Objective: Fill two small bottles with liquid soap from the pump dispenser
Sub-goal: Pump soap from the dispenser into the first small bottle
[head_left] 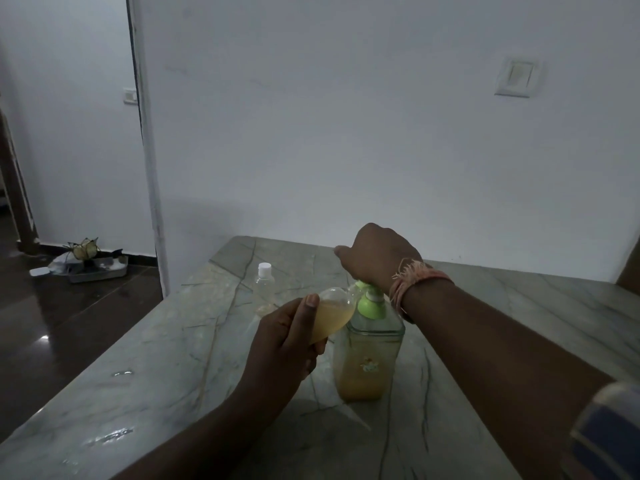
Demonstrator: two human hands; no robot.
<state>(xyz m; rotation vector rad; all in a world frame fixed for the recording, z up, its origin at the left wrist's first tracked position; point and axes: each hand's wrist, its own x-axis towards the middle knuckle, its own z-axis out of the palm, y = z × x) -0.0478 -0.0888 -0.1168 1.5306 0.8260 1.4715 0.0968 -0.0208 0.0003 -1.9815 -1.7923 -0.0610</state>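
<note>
Gripped mid-body in the left hand (287,344), light, squeezable small bottle (333,315) tilted at the pump dispenser (370,344) spout, right hand (375,258) pressing pump; capped bottle (265,284) just behind dispenser.

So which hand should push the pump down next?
The right hand. It already rests on top of the green pump head of the dispenser. The left hand is busy, its fingers holding the small bottle tilted at the spout.
</note>
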